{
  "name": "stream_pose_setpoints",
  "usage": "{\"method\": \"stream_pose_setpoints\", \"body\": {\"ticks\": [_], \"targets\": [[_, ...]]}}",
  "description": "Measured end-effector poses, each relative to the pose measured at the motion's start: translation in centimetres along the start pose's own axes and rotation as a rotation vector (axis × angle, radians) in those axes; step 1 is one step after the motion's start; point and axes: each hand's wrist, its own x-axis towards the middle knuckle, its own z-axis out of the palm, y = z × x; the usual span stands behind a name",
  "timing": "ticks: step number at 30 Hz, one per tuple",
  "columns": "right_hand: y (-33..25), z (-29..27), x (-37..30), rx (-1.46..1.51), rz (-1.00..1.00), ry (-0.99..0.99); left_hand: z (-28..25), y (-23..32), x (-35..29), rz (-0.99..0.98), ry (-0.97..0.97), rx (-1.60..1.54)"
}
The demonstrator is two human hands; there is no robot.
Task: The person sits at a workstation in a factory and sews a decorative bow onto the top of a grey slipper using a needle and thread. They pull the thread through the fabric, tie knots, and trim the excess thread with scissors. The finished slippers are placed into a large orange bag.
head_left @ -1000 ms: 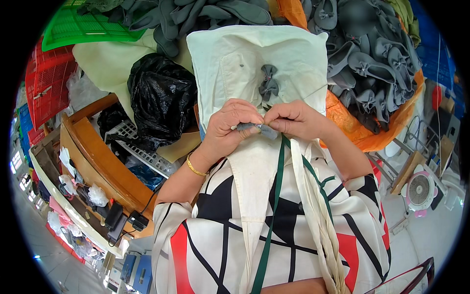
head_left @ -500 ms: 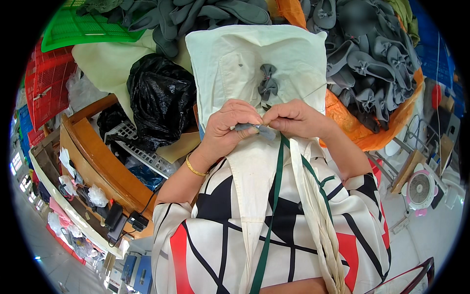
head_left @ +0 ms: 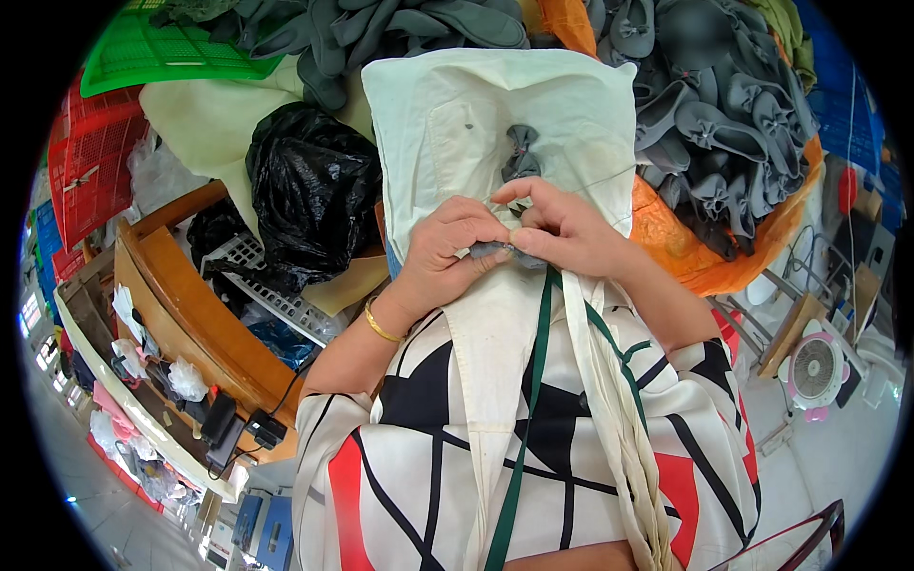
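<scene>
My left hand (head_left: 452,245) is closed on a small grey fabric bow (head_left: 487,250), pinched between thumb and fingers in front of my body. Close against it, my right hand (head_left: 571,233) presses its thumb to the bow's right end, with the index finger raised and bent apart from the thumb. Its other fingers are partly hidden. Just beyond my fingers, a second grey bow (head_left: 521,152) lies on white cloth (head_left: 428,95). A thin thread (head_left: 609,177) slants up to the right from beside my right hand. Whether a needle is held cannot be seen.
At the right, an orange sack (head_left: 681,252) bulges with grey bow-trimmed shoes (head_left: 719,128). More grey shoes (head_left: 381,29) are heaped at the back. On the left are a black plastic bag (head_left: 309,181), a wooden drawer frame (head_left: 186,314) and a red crate (head_left: 95,157).
My right hand has opened from a fingertip pinch: its index finger has risen toward the bow on the cloth, and its thumb has come down on the held bow. My left hand keeps its grip.
</scene>
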Motion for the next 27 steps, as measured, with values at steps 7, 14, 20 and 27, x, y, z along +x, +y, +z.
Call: {"method": "stream_pose_setpoints", "body": {"ticks": [7,14,20,27], "targets": [[-0.5,0.0,0.5,-0.117,0.113,0.066,0.5,-0.8,0.0,-0.128,0.034,0.044],[-0.8,-0.2,1.5,-0.800,-0.501,0.356,0.4,-0.6,0.9,-0.122,0.094,0.207],[-2.7,1.9,0.9,-0.720,-0.805,0.263,0.5,-0.8,1.3,-0.016,0.125,0.297],[-2.1,-2.6,-2.5,0.540,-0.031,0.391,-1.2,-0.8,2.3,0.196,0.228,0.575]]}}
